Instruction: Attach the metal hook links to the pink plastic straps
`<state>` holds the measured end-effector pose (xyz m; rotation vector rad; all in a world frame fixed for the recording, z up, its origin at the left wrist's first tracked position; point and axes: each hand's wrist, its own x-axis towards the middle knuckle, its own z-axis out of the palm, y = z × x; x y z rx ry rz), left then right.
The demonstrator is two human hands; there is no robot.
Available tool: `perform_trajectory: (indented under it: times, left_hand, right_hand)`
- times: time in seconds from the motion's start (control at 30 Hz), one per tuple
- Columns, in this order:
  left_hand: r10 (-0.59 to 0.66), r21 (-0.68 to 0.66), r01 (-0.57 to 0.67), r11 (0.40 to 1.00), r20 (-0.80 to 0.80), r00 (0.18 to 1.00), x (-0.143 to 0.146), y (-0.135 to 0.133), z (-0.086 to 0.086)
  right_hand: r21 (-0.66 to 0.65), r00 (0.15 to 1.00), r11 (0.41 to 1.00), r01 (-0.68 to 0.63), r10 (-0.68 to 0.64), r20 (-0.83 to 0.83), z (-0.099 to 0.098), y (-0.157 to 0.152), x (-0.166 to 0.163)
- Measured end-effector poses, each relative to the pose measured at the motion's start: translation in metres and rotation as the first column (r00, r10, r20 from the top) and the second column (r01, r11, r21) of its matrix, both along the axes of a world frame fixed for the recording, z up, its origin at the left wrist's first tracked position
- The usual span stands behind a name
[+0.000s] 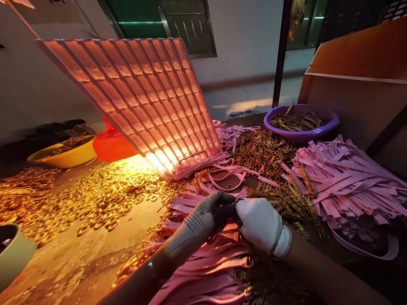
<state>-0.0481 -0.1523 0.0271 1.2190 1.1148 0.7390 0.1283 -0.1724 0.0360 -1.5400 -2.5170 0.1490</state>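
My left hand (203, 216), in a pale dotted work glove with dark fingertips, is closed with its fingers pinched together. Close against it, my right hand (260, 222) in a white glove is closed too. Their fingertips meet over a small item that I cannot make out, hidden by the gloves and shadow. Beneath both hands lies a pile of pink straps (197, 271), several with gold rings (240, 275) at their ends. A looped pink strap (222, 184) lies just beyond the fingers.
Loose gold rings (104, 199) spread across the left. A lit, ribbed translucent panel (143, 97) leans behind. Brass-coloured clasps (263, 148) are heaped near a purple basin (302, 134). More pink straps (346, 182) lie right; a yellow bowl (70, 156) and red bowl (112, 144) stand left.
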Motion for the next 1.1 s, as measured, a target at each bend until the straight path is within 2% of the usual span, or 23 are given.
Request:
perform_trajectory:
  times: [0.07, 0.1, 0.2, 0.3, 0.37, 0.43, 0.5, 0.6, 0.67, 0.7, 0.73, 0.83, 0.9, 1.0, 1.1]
  left_hand:
    - [0.008, -0.091, -0.003, 0.996, 0.057, 0.998, -0.006, -0.005, 0.001]
    - [0.039, -0.141, -0.025, 0.99, 0.096, 0.995, -0.009, -0.008, 0.002]
    - [0.121, -0.253, -0.073, 0.965, 0.183, 0.976, -0.011, -0.015, 0.008]
    - [0.061, -0.31, 0.011, 0.951, 0.223, 0.973, -0.005, -0.01, 0.007]
    - [-0.002, -0.328, 0.07, 0.942, 0.203, 0.979, 0.002, 0.0, 0.006]
    - [-0.059, -0.325, 0.108, 0.94, 0.156, 0.986, 0.011, 0.012, 0.009]
    - [-0.092, -0.282, 0.119, 0.952, 0.108, 0.99, 0.022, 0.021, 0.02]
    - [-0.1, -0.192, 0.104, 0.976, 0.03, 0.995, 0.036, 0.029, 0.046]
    - [-0.101, -0.154, 0.098, 0.983, -0.011, 0.995, 0.045, 0.032, 0.061]
    - [-0.104, -0.147, 0.099, 0.984, -0.022, 0.994, 0.049, 0.033, 0.065]
    - [-0.11, -0.147, 0.105, 0.983, -0.023, 0.994, 0.053, 0.035, 0.068]
    - [-0.122, -0.189, 0.119, 0.975, -0.007, 0.992, 0.061, 0.041, 0.065]
    - [-0.144, -0.217, 0.139, 0.966, -0.006, 0.99, 0.066, 0.044, 0.058]
    - [-0.201, -0.201, 0.196, 0.96, -0.006, 0.98, 0.07, 0.048, 0.049]
    - [-0.24, -0.152, 0.238, 0.959, 0.008, 0.971, 0.071, 0.053, 0.044]
  right_hand:
    - [-0.046, 0.997, 0.999, 0.0, -0.003, -0.079, -0.001, -0.005, -0.007]
    - [-0.029, 0.993, 1.0, -0.004, 0.001, -0.117, -0.005, -0.008, -0.011]
    - [0.171, 0.989, 0.985, 0.017, 0.008, -0.146, -0.02, -0.018, -0.025]
    - [0.396, 0.997, 0.916, 0.064, -0.077, 0.017, -0.03, -0.027, -0.034]
    - [0.444, 0.973, 0.891, 0.099, -0.179, 0.144, -0.027, -0.029, -0.034]
    - [0.457, 0.947, 0.88, 0.133, -0.249, 0.202, -0.02, -0.026, -0.029]
    - [0.509, 0.949, 0.851, 0.132, -0.256, 0.183, -0.011, -0.019, -0.02]
    - [0.639, 0.968, 0.755, 0.147, -0.242, 0.063, -0.002, -0.006, -0.004]
    - [0.676, 0.967, 0.709, 0.199, -0.254, -0.019, 0.0, 0.002, 0.005]
    - [0.665, 0.965, 0.714, 0.218, -0.258, -0.04, 0.001, 0.005, 0.01]
    - [0.631, 0.967, 0.744, 0.22, -0.251, -0.042, 0.003, 0.008, 0.014]
    - [0.413, 0.992, 0.904, 0.112, -0.125, 0.005, 0.014, 0.014, 0.028]
    - [0.25, 0.999, 0.968, 0.02, -0.029, 0.032, 0.023, 0.016, 0.037]
    - [0.097, 0.997, 0.994, -0.059, 0.054, 0.056, 0.035, 0.018, 0.046]
    - [0.056, 0.999, 0.998, 0.027, -0.029, 0.026, 0.038, 0.02, 0.048]
